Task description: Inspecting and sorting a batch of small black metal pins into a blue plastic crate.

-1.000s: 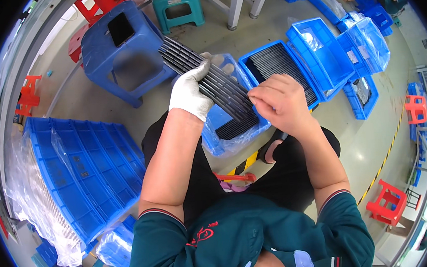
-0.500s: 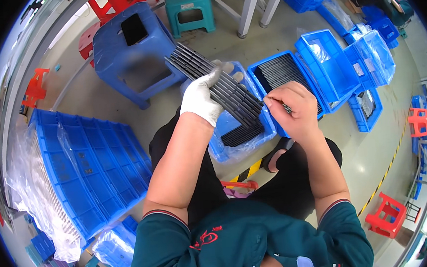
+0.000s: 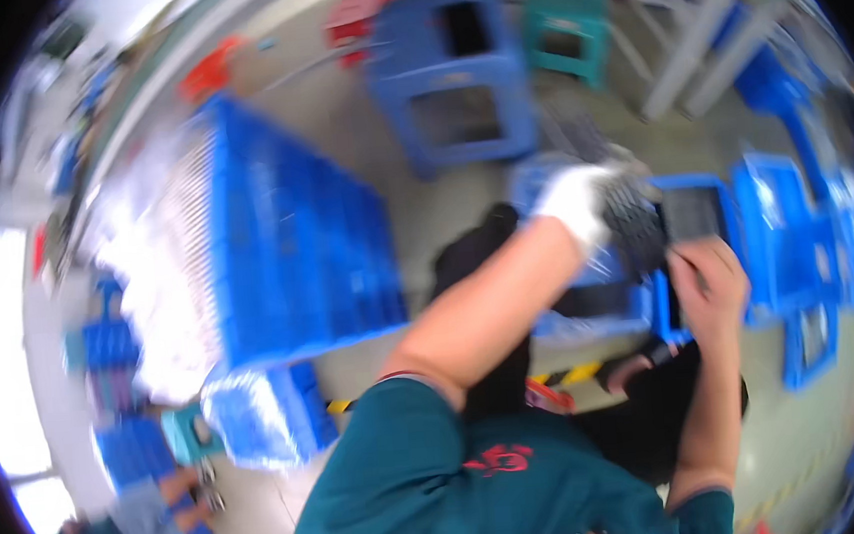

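Note:
My left hand (image 3: pixel 575 205), in a white glove, is closed around a bundle of thin black rods (image 3: pixel 634 226). Motion blurs the rods, and they lie slantwise over a plastic-lined blue bin (image 3: pixel 592 326) with dark contents. Just right of the bundle, my bare right hand (image 3: pixel 714 284) has its fingers drawn together in a pinch. Whatever those fingertips hold is too smeared to make out. Behind them stands another blue bin (image 3: pixel 732 211) with a grey-black row of rods (image 3: pixel 694 214) inside.
Stacked blue crates (image 3: pixel 294 227) with clear plastic wrap stand at my left. A blue stool (image 3: pixel 452 74) with a dark flat object on top is ahead, beside a green stool (image 3: pixel 569 30). More blue bins (image 3: pixel 781 239) sit at right. Another person (image 3: pixel 132 531) is far lower left.
The view has swung leftward and blurred, so the surroundings appear shifted right. My left hand still holds the rod bundle. The right hand stays close to the bundle's right side.

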Demonstrator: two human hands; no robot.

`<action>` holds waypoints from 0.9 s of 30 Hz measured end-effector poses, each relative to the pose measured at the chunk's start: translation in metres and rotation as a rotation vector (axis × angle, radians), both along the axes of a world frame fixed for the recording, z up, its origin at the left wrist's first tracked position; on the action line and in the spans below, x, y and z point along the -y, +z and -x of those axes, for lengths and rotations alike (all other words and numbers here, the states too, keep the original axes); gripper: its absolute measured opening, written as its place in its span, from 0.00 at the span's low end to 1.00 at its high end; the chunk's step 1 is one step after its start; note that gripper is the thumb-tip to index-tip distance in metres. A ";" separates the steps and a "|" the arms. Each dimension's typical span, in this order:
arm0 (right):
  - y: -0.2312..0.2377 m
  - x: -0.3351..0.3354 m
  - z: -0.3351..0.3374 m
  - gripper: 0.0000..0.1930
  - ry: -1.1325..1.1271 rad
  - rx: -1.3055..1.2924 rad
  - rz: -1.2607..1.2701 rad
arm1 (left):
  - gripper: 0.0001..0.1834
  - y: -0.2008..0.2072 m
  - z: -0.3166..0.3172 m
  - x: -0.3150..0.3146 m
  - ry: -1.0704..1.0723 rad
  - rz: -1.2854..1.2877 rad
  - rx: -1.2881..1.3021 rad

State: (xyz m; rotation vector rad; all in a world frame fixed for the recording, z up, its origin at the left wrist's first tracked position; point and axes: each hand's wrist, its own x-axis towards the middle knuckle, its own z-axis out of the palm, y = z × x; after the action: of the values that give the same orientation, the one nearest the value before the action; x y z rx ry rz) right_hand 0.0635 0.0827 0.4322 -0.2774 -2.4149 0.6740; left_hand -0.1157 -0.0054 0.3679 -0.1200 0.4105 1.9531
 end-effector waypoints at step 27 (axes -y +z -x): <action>0.001 -0.003 0.004 0.05 0.042 0.080 -0.208 | 0.08 0.043 -0.007 0.005 0.028 0.275 -0.042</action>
State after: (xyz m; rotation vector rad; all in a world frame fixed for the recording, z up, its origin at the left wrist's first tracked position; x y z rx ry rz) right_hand 0.0596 0.0856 0.4337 -0.1714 -2.5486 0.4324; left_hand -0.1089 -0.0102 0.4112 -0.2626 0.7078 1.9205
